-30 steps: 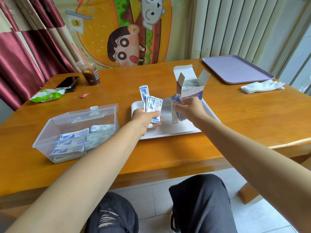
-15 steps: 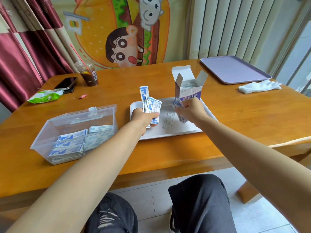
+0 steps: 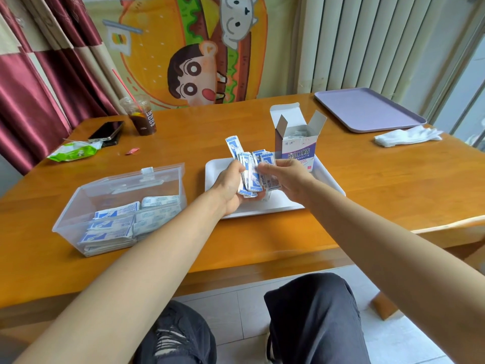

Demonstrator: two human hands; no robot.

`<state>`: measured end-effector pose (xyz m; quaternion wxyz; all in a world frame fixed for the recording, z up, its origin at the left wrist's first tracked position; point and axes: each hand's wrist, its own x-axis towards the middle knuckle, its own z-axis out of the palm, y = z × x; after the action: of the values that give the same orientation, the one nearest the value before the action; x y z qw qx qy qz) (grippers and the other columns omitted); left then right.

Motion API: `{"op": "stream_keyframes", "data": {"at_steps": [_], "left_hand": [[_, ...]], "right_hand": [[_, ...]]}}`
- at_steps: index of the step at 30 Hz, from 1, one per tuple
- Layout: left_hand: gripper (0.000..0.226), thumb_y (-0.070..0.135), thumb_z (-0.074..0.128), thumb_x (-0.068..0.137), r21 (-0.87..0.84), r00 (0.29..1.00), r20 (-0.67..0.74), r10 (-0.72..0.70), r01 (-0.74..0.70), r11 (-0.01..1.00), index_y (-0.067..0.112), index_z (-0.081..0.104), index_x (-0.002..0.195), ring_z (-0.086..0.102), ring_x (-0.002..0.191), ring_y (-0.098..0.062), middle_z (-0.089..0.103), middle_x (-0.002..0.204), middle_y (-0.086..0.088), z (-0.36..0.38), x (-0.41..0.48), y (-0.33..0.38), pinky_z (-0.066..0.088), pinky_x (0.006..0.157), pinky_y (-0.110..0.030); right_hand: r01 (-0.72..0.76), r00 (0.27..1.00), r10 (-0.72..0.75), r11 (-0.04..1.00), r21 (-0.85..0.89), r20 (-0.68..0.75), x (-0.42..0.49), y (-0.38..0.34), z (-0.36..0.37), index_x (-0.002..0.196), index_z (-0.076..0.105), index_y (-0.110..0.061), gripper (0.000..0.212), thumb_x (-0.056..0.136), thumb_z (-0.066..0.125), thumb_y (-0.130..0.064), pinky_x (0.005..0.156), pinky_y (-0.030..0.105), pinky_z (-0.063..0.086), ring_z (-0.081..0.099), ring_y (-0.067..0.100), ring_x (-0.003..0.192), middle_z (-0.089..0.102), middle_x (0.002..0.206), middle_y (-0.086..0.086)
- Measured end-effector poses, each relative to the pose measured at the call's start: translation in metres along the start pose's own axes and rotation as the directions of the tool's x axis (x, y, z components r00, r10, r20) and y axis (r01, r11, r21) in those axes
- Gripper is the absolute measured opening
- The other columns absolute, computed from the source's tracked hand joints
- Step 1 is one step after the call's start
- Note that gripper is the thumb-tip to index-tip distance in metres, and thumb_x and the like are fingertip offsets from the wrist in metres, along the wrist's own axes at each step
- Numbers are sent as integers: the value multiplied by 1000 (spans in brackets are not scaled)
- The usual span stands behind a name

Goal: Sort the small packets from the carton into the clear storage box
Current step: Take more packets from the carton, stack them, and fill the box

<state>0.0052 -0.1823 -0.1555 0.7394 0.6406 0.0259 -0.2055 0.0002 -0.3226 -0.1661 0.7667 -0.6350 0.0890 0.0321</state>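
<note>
Blue packets (image 3: 250,174) | left hand (image 3: 228,185), right hand (image 3: 288,177) hold | carton (image 3: 296,151) at tray (image 3: 326,183) edge

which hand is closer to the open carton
Right. The right hand is just in front of the carton; the left hand is farther off, to the carton's front left. Both hold packets.

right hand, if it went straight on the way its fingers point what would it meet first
The packets held in the left hand: the right hand points leftward at that bundle and looks already in contact with it, though depth is unclear.
</note>
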Motion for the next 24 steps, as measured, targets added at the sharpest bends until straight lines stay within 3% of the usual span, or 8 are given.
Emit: {"op": "stream_keyframes", "data": {"at_steps": [4, 8, 12, 18, 24], "left_hand": [[30, 7, 37, 99, 110, 998, -47, 52, -47, 993, 4, 58, 121, 68, 77, -27, 70, 93, -14, 0, 4, -3, 58, 67, -38], [28, 8, 56, 94, 144, 995, -83, 63, -50, 988, 5, 62, 122, 71, 82, -25, 71, 106, -14, -1, 8, -11, 57, 65, -32], [31, 5, 65, 88, 158, 989, -126, 77, -56, 986, 3, 64, 120, 69, 95, -27, 70, 112, -14, 1, 10, -13, 57, 77, -36], [28, 2, 48, 95, 160, 997, -69, 42, -31, 987, 4, 59, 121, 68, 83, -25, 68, 105, -15, 4, 7, -8, 57, 69, -35], [23, -1, 65, 87, 143, 995, -103, 9, 6, 990, -2, 65, 110, 69, 85, -28, 69, 109, -17, 3, 10, -11, 59, 69, -37]], "right_hand": [[-36, 999, 34, 998, 44, 31, -2, 0, -1, 90, 67, -2, 8, 88, 65, -9, 72, 33, 57, 68, 21, 78, 70, 90, 11], [-29, 1000, 29, 999, 26, 3, -2, 1, -7, 89, 67, -3, 7, 87, 66, -9, 76, 36, 58, 67, 23, 80, 69, 94, 13], [-7, 1000, 6, 996, -90, -15, -1, 2, -10, 90, 68, -5, 9, 86, 68, -14, 79, 38, 57, 68, 25, 85, 70, 95, 12], [-29, 999, 23, 991, -134, -49, 0, 3, -15, 108, 67, 0, 27, 85, 70, -16, 80, 38, 57, 69, 26, 92, 71, 103, 12], [-69, 997, 67, 993, -98, -33, -5, -1, -16, 98, 68, -4, 17, 84, 70, -14, 72, 33, 56, 69, 22, 88, 71, 97, 9]]}}
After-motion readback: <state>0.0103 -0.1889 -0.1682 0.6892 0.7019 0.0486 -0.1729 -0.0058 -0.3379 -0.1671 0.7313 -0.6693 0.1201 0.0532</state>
